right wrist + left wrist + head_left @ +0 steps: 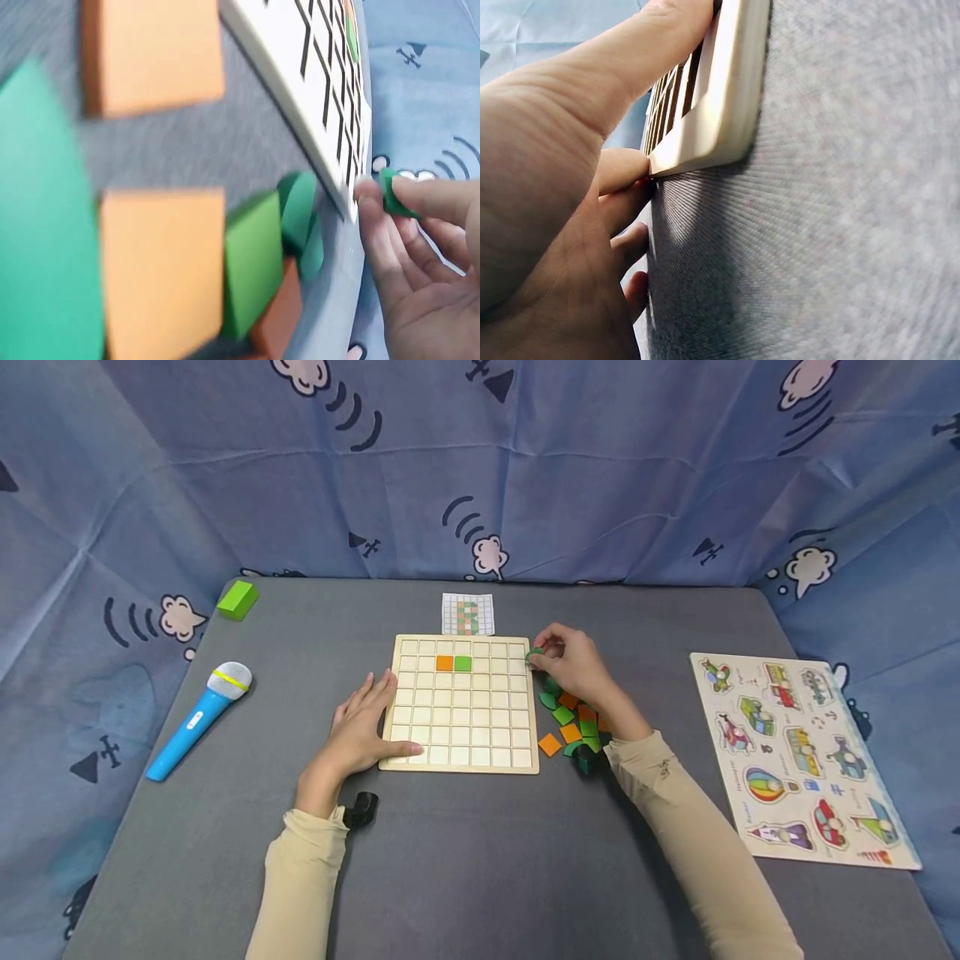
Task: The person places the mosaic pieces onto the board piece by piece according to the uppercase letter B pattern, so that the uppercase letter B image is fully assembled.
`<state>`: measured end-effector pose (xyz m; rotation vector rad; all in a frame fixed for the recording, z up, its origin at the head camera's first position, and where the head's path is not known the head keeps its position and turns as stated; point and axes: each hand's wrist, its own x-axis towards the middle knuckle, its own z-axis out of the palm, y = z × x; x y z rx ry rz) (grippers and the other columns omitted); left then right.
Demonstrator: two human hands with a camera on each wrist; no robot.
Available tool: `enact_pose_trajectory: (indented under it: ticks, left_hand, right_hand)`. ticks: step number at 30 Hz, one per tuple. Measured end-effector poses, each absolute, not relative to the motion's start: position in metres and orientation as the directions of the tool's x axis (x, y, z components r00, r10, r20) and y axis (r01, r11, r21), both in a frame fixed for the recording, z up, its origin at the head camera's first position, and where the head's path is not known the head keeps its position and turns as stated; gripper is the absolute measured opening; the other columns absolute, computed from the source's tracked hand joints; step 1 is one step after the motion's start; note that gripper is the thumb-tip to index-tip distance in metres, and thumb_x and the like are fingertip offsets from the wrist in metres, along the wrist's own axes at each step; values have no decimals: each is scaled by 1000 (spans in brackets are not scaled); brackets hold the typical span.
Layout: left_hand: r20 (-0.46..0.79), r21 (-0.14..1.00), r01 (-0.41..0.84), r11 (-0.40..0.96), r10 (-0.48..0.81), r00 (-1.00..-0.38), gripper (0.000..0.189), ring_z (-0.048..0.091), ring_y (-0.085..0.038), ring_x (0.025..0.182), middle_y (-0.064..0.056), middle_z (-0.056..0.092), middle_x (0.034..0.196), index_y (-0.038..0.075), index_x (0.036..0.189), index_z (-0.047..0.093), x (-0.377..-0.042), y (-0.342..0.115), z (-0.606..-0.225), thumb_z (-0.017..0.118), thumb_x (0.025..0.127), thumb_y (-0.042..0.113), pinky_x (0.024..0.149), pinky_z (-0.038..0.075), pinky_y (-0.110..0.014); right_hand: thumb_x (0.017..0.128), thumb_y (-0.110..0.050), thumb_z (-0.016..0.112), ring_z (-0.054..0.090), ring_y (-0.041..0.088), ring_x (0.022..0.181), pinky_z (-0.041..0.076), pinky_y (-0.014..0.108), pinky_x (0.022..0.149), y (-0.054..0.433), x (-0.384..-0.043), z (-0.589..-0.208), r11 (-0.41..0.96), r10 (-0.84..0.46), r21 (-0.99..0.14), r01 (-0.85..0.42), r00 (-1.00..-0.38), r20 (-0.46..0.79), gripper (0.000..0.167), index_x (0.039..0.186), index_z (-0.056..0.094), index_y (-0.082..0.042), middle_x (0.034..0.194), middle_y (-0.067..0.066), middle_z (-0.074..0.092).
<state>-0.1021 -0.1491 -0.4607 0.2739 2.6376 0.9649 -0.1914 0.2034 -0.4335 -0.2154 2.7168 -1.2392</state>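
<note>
A pale wooden grid board [465,764] lies mid-table, with an orange square tile [445,663] and a light green square tile [462,664] side by side in an upper row. My left hand [362,725] rests at the board's left side, fingers spread along the edge and thumb over the lower left corner. With thumb and fingertips, my right hand [573,664] pinches a dark green tile [391,193] by the board's upper right edge. Below that hand lies a pile of orange, light green and dark green tiles [562,716], partly hidden by the wrist.
A printed pattern card [468,614] lies against the board's far edge. Over on the left are a blue toy microphone [198,722] and a green block [237,600]. A wooden vehicle puzzle board [772,760] lies at the right. A patterned blue cloth [420,468] hangs behind the table.
</note>
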Motion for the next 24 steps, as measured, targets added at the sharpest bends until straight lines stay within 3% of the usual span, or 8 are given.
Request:
enact_pose_trajectory:
  ticks: [4, 7, 11, 16, 24]
  left_hand:
    - [-230, 656, 66, 752, 282, -932, 121, -2, -34, 168, -7, 6, 181, 12, 172, 13, -102, -149, -460, 89, 85, 46, 128, 3, -67]
    - [-226, 658, 67, 750, 282, -932, 121, -2, -33, 168, -7, 7, 181, 12, 172, 13, -102, -149, -461, 90, 84, 46, 129, 3, -66]
    - [-224, 659, 69, 749, 283, -933, 121, -2, -33, 168, -7, 7, 181, 11, 171, 14, -102, -149, -461, 90, 84, 45, 129, 3, -66]
    - [-234, 651, 64, 757, 279, -931, 122, -3, -33, 168, -5, 6, 181, 12, 172, 13, -102, -148, -461, 91, 83, 44, 129, 3, -66]
    - [-237, 657, 59, 751, 281, -930, 122, -3, -32, 168, -5, 6, 181, 13, 172, 12, -103, -148, -459, 91, 83, 43, 129, 1, -66]
  right_hand:
    - [104, -9, 69, 59, 28, 89, 46, 35, 75, 190, -193, -433, 662, -232, -740, -119, -971, -52, 23, 125, 77, -5, 113, 16, 70]
    - [103, -10, 71, 56, 29, 89, 44, 37, 74, 181, -194, -434, 658, -251, -738, -145, -967, -34, 22, 122, 80, -6, 116, 17, 73]
    - [99, -10, 75, 68, 29, 94, 54, 39, 80, 167, -192, -435, 618, -237, -777, -125, -971, -32, 16, 113, 81, -4, 110, 17, 78]
    - [95, -8, 79, 72, 26, 89, 58, 36, 78, 153, -193, -439, 602, -203, -789, -125, -979, 0, 14, 108, 82, -3, 101, 15, 79]
    - [99, -10, 76, 74, 29, 96, 60, 39, 81, 141, -195, -444, 629, -214, -769, -113, -976, -31, 17, 114, 82, -4, 109, 16, 80]
